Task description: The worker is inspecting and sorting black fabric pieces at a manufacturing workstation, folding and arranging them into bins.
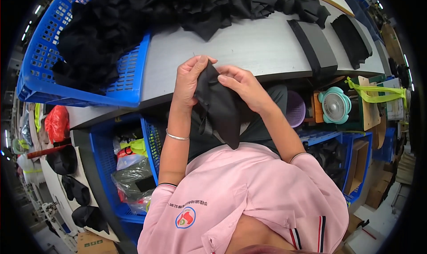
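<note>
A piece of black fabric [219, 103] hangs from my hands in front of my chest, just off the table's near edge. My left hand [190, 78] is closed on its upper left edge, thumb and fingers pinching the top corner. From the other side, my right hand [243, 85] pinches the fabric's upper right edge between thumb and forefinger. The cloth narrows to a point near my pink shirt, and a loose strip of it dangles on the left. Part of the fingers on both hands is hidden.
Black fabric pieces [195, 4] heap across the table [178, 53] and into a blue crate [80, 96] at left. Stacked black pieces [313, 44] lie at right. Below stand a small turquoise fan [334, 105], a purple basket [295, 108] and a blue crate [104, 165] of bagged items.
</note>
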Motion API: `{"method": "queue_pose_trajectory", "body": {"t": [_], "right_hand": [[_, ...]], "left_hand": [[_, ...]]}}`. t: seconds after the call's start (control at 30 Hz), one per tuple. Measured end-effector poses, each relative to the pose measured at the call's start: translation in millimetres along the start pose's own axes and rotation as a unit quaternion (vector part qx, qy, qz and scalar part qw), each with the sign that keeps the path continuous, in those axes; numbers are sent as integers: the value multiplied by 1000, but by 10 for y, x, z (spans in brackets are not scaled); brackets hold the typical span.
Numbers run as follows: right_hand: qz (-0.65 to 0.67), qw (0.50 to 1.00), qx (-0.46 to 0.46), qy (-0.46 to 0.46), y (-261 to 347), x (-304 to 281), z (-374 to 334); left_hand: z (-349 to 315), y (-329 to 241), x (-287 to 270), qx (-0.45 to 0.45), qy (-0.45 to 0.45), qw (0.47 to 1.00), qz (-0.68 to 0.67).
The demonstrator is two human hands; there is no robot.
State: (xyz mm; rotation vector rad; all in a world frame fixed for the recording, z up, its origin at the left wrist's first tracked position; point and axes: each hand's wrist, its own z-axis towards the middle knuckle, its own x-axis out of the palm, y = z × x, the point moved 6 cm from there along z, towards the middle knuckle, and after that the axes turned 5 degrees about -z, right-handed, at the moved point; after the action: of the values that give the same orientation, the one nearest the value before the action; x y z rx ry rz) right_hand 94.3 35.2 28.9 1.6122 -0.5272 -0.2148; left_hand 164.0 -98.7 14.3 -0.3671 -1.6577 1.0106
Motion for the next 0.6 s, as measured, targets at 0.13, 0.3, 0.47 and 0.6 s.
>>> {"method": "queue_pose_trajectory", "body": {"t": [0.13,0.3,0.47,0.6], "right_hand": [[83,995,7,61,91,55,27],[146,986,-16,84,93,-84,212],[211,977,-6,38,196,-195,410],[177,983,-8,-57,98,-198,446]], "left_hand": [[-202,-49,-121,-15,-30,999,-32],[-620,274,176,-225,-208,928,-212],[-840,412,182,-230,122,934,-246],[-658,354,82,-148,96,966,-190]]}}
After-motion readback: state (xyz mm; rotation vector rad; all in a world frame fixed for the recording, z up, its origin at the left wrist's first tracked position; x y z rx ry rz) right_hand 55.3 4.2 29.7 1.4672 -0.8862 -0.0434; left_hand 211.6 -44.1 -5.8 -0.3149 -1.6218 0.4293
